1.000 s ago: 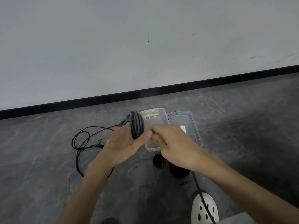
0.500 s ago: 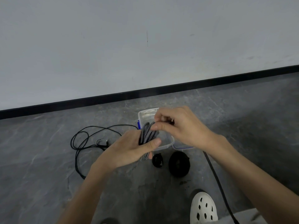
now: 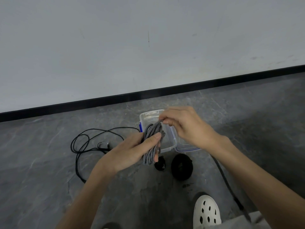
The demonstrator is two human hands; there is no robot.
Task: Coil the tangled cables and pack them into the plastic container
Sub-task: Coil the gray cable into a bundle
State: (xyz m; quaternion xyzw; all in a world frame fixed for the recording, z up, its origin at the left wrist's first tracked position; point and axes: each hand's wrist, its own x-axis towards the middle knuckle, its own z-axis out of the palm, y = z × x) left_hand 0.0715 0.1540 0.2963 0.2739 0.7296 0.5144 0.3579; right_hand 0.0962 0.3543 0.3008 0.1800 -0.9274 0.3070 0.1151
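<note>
While the left hand (image 3: 130, 151) grips a grey braided cable coil (image 3: 152, 142), fingers curled round the bundle and thumb pressed across its strands, the right hand (image 3: 186, 128) pinches the coil's top end between thumb and forefinger.

Coil is held up in front of a clear rectangular plastic container (image 3: 149, 114) with a blue side clip, standing open on the grey stone floor (image 3: 41, 162) near its far edge, by the wall. Coil not yet inside. Container's interior is mostly hidden behind coil and hands; the part showing is see-through wall and bottom.

Clear lid with blue seal (image 3: 184, 147) lies flat just beside the container's right side.

Nearer the floor's near edge: a small black cable bundle (image 3: 160, 165) and a larger black wound coil (image 3: 181, 169), close but apart. Loose thin black cable (image 3: 102, 148) sprawls to the left. Thick black cord (image 3: 226, 182) runs along the right, past a white perforated clog (image 3: 207, 212).
</note>
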